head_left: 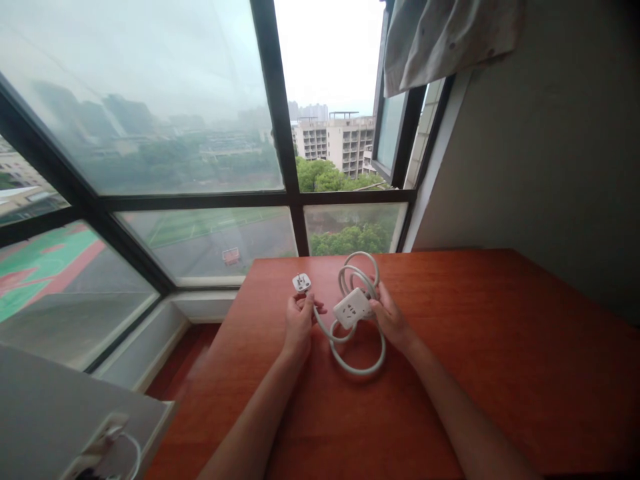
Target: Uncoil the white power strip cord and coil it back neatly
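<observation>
A white power strip (351, 308) with socket holes facing up is held at its right end by my right hand (390, 317), whose fingers also close round part of the looped cord. My left hand (300, 323) pinches the cord just below the white plug (301, 283), and the plug's prongs point up and away from me. Between the hands the pale cord (357, 369) hangs in several loose loops, one dipping toward me below the strip. Some fingers of my right hand are hidden behind the strip and coils.
The reddish-brown wooden table (475, 373) lies under both hands. Beyond its far edge stand dark-framed windows (295, 200), one pane swung open, with a curtain (450, 40) above. A wall outlet (103, 440) with a white plug and cable is at the lower left.
</observation>
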A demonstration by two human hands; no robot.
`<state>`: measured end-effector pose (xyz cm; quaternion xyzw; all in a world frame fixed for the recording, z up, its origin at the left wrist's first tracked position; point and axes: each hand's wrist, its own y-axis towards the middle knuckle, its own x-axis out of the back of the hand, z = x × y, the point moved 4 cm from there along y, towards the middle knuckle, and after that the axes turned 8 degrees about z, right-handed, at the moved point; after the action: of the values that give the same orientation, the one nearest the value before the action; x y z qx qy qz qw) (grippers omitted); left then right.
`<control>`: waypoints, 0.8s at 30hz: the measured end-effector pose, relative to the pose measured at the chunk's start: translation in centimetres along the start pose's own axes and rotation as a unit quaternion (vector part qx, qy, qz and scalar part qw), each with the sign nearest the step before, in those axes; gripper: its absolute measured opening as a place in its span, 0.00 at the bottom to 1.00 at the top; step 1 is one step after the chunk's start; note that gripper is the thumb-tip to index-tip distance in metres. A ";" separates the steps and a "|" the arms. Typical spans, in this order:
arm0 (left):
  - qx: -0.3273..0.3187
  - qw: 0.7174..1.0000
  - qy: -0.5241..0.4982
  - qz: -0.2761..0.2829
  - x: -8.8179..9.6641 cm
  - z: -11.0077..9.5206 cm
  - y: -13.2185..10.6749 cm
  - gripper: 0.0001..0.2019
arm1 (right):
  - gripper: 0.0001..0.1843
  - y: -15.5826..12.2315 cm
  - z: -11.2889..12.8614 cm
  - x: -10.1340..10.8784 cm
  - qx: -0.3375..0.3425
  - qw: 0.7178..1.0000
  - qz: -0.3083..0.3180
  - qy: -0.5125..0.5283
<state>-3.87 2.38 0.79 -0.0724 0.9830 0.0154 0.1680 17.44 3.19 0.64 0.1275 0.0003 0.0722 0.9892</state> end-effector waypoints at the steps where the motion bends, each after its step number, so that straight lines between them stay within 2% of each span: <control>1: 0.001 1.000 0.002 -0.001 0.1 0.0 0.0 0.25 | 0.28 0.0 0.1 0.1 -0.010 1.000 0.001 0.014; 4: 0.005 1.000 0.000 -0.006 0.4 0.0 0.1 0.24 | 0.24 -0.1 0.9 0.1 -0.036 0.998 0.022 0.053; 8: 0.009 1.000 0.003 -0.022 0.8 -0.1 0.2 0.24 | 0.19 -0.2 1.7 -0.1 -0.036 0.995 0.057 0.067; 14: 0.013 0.999 0.007 -0.040 1.1 -0.5 0.3 0.25 | 0.19 -0.2 1.1 0.5 -0.036 0.999 0.037 -0.015; 18: 0.001 0.999 0.015 -0.052 1.6 -1.3 0.3 0.24 | 0.16 -0.3 0.7 0.9 -0.042 0.999 0.014 -0.029; 21: 0.003 0.999 0.023 -0.030 1.8 -1.7 0.3 0.23 | 0.15 -0.3 0.8 1.0 -0.044 0.999 0.002 -0.026; 24: 0.020 0.999 0.024 0.029 1.4 -1.6 0.5 0.24 | 0.15 -0.2 1.1 0.9 -0.045 0.999 0.001 0.010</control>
<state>-5.75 2.63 1.84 -0.0406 0.9885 -0.0012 0.1457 18.35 2.86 1.67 0.0825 0.0070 0.0746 0.9938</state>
